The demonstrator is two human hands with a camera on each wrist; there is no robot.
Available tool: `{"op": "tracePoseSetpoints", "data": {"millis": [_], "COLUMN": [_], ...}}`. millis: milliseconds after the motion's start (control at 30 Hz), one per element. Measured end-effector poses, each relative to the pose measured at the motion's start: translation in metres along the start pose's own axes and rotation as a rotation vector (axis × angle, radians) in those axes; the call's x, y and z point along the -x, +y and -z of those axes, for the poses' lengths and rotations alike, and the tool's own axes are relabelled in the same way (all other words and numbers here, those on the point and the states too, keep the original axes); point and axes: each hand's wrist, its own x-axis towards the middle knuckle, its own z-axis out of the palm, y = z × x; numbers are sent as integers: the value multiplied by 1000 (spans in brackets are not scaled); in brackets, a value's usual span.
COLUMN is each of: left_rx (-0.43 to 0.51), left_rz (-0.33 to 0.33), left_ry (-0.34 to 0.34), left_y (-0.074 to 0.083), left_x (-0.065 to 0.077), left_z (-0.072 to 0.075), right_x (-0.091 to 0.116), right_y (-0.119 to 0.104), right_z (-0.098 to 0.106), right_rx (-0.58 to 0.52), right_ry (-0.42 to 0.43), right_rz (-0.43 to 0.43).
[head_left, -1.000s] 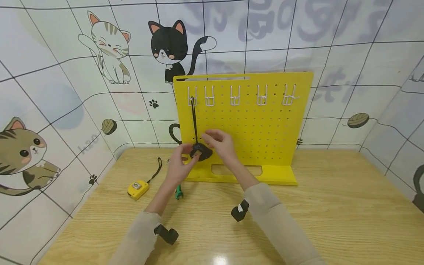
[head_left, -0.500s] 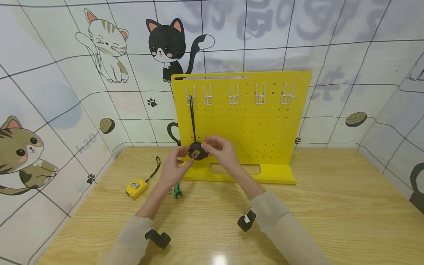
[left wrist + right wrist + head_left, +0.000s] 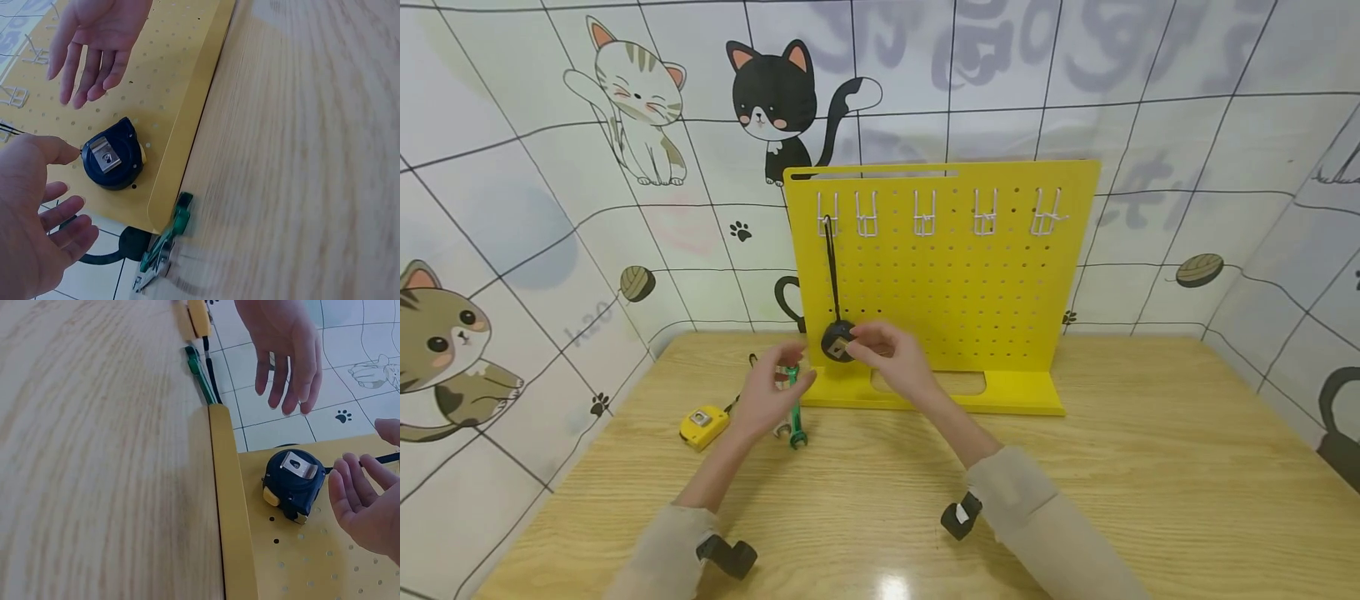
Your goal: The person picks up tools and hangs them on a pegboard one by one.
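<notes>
A dark blue-black tape measure (image 3: 832, 340) with a metal belt clip (image 3: 105, 154) hangs by its black strap (image 3: 832, 271) from the leftmost white hook on the yellow pegboard (image 3: 955, 292). My right hand (image 3: 895, 358) is just right of the tape measure, fingers relaxed; in the right wrist view its fingertips are beside the strap end of the case. To the left, my left hand (image 3: 763, 396) is apart from the case with loosely bent fingers and nothing in them. It partly covers a green open-end wrench (image 3: 797, 425) lying on the table.
A yellow tape measure (image 3: 703, 427) with a black strap lies at the left of the wooden table (image 3: 880, 500). A silver wrench (image 3: 782, 429) lies beside the green one. More white wire hooks (image 3: 925, 218) line the board's top. A cat-print wall covering stands behind.
My left hand has let go of the tape measure and moved left and down. The tape measure has settled, hanging from its strap. The right hand has lowered slightly and stays near it.
</notes>
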Motion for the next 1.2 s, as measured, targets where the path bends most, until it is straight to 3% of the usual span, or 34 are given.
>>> {"op": "tracePoseSetpoints", "data": {"millis": [633, 1200], "left_rx": [-139, -253], "left_rz": [29, 89], "left_ry": [19, -42], "left_y": [-32, -50], "left_x": [22, 37], "left_z": [46, 81], "right_x": [7, 7], "right_y": [7, 7], "right_z": [-27, -41], "right_rx": [32, 15], "right_ry": [-85, -133], "right_rz": [-25, -84]}}
